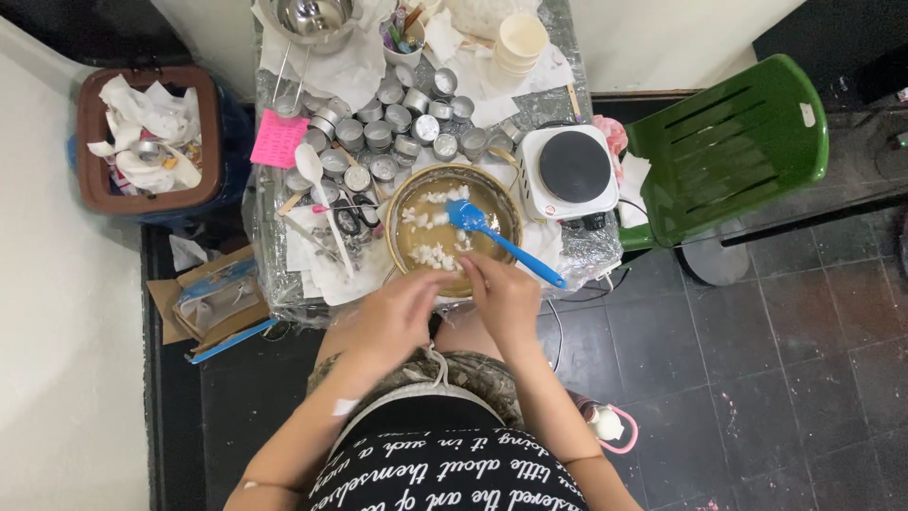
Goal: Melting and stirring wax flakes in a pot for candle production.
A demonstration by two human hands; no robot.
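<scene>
Bowl point(402, 194) holds white chunks point(433, 255) (wax, perhaps), blue spatula point(501, 241); tins point(383, 132) beside.

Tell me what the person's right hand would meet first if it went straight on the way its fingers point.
Probably the white chunks in the round brass-coloured bowl: the right hand points up-left over the near rim. Depth is unclear.

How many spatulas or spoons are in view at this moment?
2. A blue spatula leans in the gold bowl, handle out to the right; a white spoon lies on the table left of it. Clutter may hide others.
</scene>
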